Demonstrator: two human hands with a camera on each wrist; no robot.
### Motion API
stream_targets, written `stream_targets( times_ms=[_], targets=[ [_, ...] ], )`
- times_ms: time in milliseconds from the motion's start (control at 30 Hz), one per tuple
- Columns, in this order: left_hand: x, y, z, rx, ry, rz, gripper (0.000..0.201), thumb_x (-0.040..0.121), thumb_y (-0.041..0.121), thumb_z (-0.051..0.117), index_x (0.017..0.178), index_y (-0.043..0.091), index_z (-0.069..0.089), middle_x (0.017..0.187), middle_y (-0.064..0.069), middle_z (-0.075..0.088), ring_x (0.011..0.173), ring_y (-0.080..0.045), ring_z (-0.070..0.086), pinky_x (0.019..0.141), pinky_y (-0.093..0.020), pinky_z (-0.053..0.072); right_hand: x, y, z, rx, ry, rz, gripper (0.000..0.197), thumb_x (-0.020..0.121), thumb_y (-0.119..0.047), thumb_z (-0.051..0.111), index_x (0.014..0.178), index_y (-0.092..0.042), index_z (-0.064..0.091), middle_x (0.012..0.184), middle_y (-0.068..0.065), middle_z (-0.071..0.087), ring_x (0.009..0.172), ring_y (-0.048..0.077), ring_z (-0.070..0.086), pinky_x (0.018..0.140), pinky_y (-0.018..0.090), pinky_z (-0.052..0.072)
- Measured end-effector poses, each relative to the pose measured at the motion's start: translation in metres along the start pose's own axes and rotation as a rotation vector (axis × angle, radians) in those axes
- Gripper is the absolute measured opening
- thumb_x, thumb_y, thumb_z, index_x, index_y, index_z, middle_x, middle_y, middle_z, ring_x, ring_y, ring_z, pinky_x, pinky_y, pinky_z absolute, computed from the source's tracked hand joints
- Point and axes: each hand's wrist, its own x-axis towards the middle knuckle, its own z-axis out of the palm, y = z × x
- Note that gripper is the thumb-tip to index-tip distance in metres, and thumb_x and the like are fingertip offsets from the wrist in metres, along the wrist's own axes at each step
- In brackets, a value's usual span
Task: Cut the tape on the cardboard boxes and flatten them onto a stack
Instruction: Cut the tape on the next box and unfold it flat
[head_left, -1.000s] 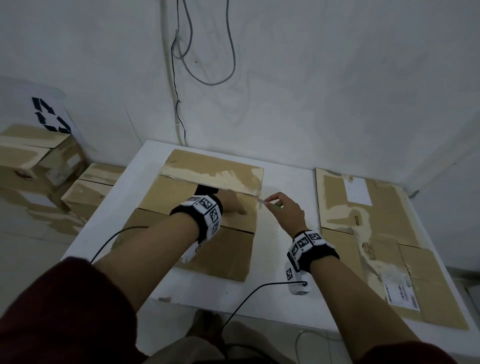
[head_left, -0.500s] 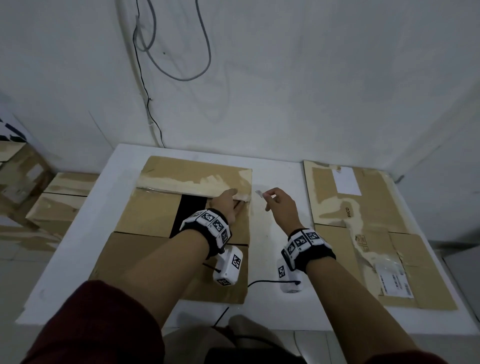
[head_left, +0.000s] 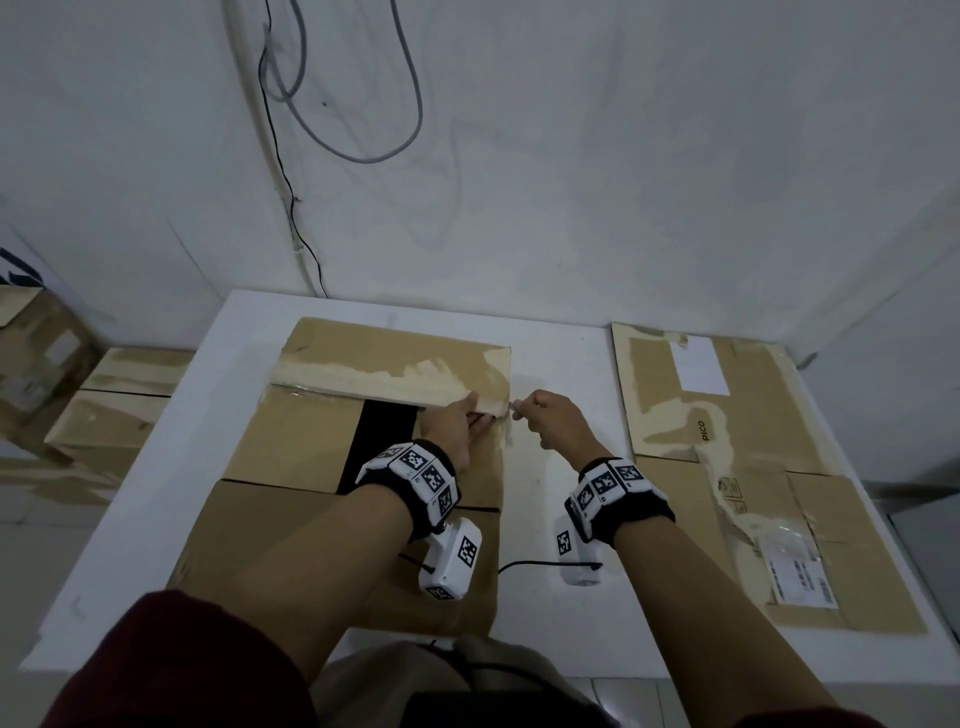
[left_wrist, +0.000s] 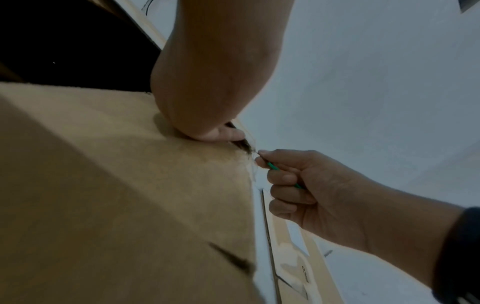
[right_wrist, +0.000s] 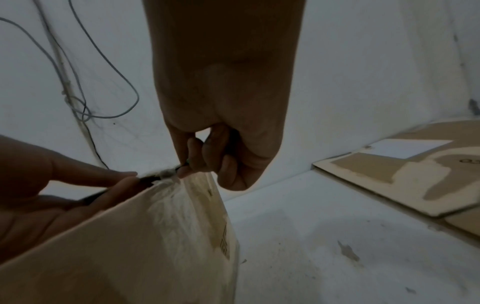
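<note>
A brown cardboard box (head_left: 291, 447) lies on the white table (head_left: 550, 519), its top flaps partly open over a dark gap. My left hand (head_left: 457, 423) presses straight fingers (right_wrist: 122, 178) onto the right inner flap, by the far flap's edge. My right hand (head_left: 550, 421) grips a thin green-handled cutter (left_wrist: 272, 166). Its tip (head_left: 516, 410) touches the taped far-right corner of the box (right_wrist: 168, 174). The blade is mostly hidden by the fingers.
A stack of flattened cardboard (head_left: 727, 441) lies on the table's right side. More taped boxes (head_left: 119, 405) stand on the floor at the left. Cables (head_left: 363, 130) hang on the wall behind. A bare strip of table separates the box and the stack.
My left hand has slid right along the flap to the box's far-right corner. My right hand has brought the cutter in to that corner. The head view has shifted.
</note>
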Motion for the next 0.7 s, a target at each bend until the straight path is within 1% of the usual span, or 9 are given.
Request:
stream_targets(
  times_ms=[33, 100, 233, 267, 367, 467, 500, 600, 700],
  targets=[
    [0.001, -0.001, -0.001, 0.023, 0.011, 0.029, 0.011, 0.09, 0.01, 0.065, 0.092, -0.001, 0.064, 0.083, -0.008, 0.065, 0.069, -0.016, 0.061, 0.059, -0.025, 0.058, 0.001, -0.001, 0.0, -0.012, -0.006, -0.001, 0.026, 0.097, -0.027, 0.056, 0.086, -0.004, 0.062, 0.073, -0.008, 0.059, 0.064, 0.011, 0.044, 0.052, 0.022, 0.035],
    [0.003, -0.005, -0.003, 0.064, 0.048, 0.105, 0.015, 0.087, 0.012, 0.069, 0.096, 0.002, 0.065, 0.076, -0.004, 0.064, 0.063, -0.014, 0.058, 0.057, -0.026, 0.051, 0.002, -0.004, 0.0, -0.025, -0.01, -0.007, 0.024, 0.097, -0.025, 0.056, 0.08, -0.009, 0.058, 0.08, -0.007, 0.064, 0.067, 0.011, 0.047, 0.055, 0.023, 0.038],
    [0.002, -0.014, -0.007, -0.01, 0.068, 0.162, 0.011, 0.086, 0.008, 0.07, 0.095, 0.007, 0.064, 0.078, -0.002, 0.064, 0.063, -0.013, 0.056, 0.064, -0.026, 0.05, 0.001, -0.006, -0.006, -0.025, -0.082, -0.005, 0.02, 0.095, -0.021, 0.057, 0.078, -0.009, 0.057, 0.065, -0.014, 0.06, 0.062, 0.011, 0.044, 0.052, 0.022, 0.036],
    [0.001, -0.015, -0.007, -0.021, 0.056, 0.166, 0.009, 0.086, 0.007, 0.069, 0.093, 0.009, 0.064, 0.079, -0.002, 0.065, 0.064, -0.013, 0.056, 0.065, -0.027, 0.051, 0.0, -0.006, -0.006, -0.041, -0.082, -0.009, 0.021, 0.095, -0.021, 0.057, 0.079, -0.009, 0.057, 0.067, -0.014, 0.06, 0.062, 0.011, 0.044, 0.051, 0.022, 0.036],
    [0.002, -0.016, -0.006, -0.052, 0.03, 0.182, 0.008, 0.087, 0.003, 0.068, 0.09, 0.01, 0.064, 0.08, -0.002, 0.065, 0.065, -0.012, 0.057, 0.061, -0.021, 0.051, -0.001, -0.001, 0.001, -0.042, -0.025, -0.007, 0.024, 0.097, -0.025, 0.055, 0.077, -0.011, 0.055, 0.083, -0.006, 0.067, 0.065, 0.011, 0.047, 0.054, 0.023, 0.04],
    [0.002, -0.016, -0.007, -0.116, 0.032, 0.175, 0.018, 0.087, 0.001, 0.067, 0.104, 0.004, 0.062, 0.091, -0.005, 0.066, 0.07, -0.01, 0.06, 0.058, -0.015, 0.052, -0.002, 0.002, 0.002, 0.012, -0.035, 0.001, 0.025, 0.096, -0.023, 0.056, 0.074, -0.012, 0.052, 0.089, 0.002, 0.069, 0.064, 0.013, 0.044, 0.051, 0.024, 0.037],
    [0.003, -0.016, -0.007, -0.11, 0.025, 0.174, 0.02, 0.087, 0.001, 0.067, 0.106, 0.003, 0.062, 0.095, -0.007, 0.066, 0.072, -0.011, 0.061, 0.059, -0.015, 0.053, -0.003, 0.001, 0.0, 0.006, -0.049, -0.003, 0.024, 0.096, -0.022, 0.056, 0.074, -0.012, 0.052, 0.089, 0.003, 0.069, 0.063, 0.013, 0.044, 0.051, 0.023, 0.036],
    [0.003, -0.019, -0.006, -0.067, -0.003, 0.18, 0.026, 0.087, 0.0, 0.067, 0.112, 0.0, 0.062, 0.103, -0.01, 0.067, 0.081, -0.013, 0.065, 0.069, -0.018, 0.056, -0.004, -0.001, -0.002, -0.046, -0.031, -0.017, 0.021, 0.096, -0.018, 0.051, 0.081, -0.004, 0.057, 0.079, -0.006, 0.065, 0.062, 0.011, 0.044, 0.05, 0.022, 0.036],
    [0.002, -0.019, -0.003, -0.087, 0.027, 0.194, 0.023, 0.087, 0.0, 0.066, 0.109, 0.004, 0.062, 0.099, -0.009, 0.066, 0.076, -0.011, 0.064, 0.074, -0.021, 0.056, -0.007, 0.0, 0.007, -0.046, -0.011, -0.013, 0.02, 0.095, -0.015, 0.05, 0.079, -0.006, 0.058, 0.071, -0.002, 0.059, 0.061, 0.014, 0.044, 0.05, 0.023, 0.036]
  ],
)
